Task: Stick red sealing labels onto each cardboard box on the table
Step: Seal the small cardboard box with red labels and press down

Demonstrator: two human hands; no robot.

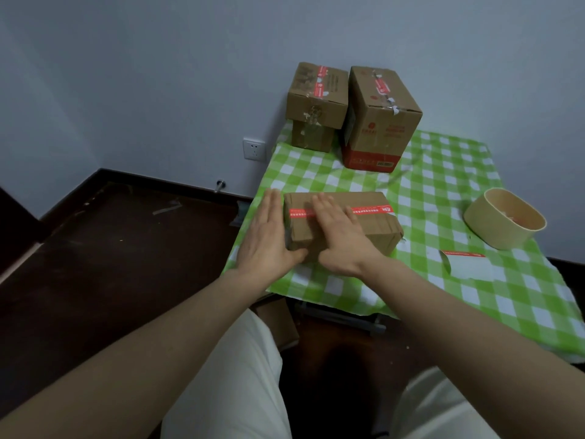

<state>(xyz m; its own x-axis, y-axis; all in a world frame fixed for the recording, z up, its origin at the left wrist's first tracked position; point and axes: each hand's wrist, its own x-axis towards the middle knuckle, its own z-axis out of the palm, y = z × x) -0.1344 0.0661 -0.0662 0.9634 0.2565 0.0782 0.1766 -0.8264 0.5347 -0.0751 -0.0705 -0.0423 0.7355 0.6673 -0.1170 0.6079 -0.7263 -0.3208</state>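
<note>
Right hand point(340, 236) is lying flat, fingers straight, pressing the red label point(370, 210) along the top of the cardboard box point(376, 229) at the left front of the desk point(427, 185), while the left hand point(267, 236), also flat and holding nothing, is bracing the box's end. It is looking light and stiff, likely to slide; steadying both ends seems wisest.

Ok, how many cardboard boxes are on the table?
4: front box by the near edge, tall box at the back, upper box stacked on lower box to its left. Others may be hidden.
</note>
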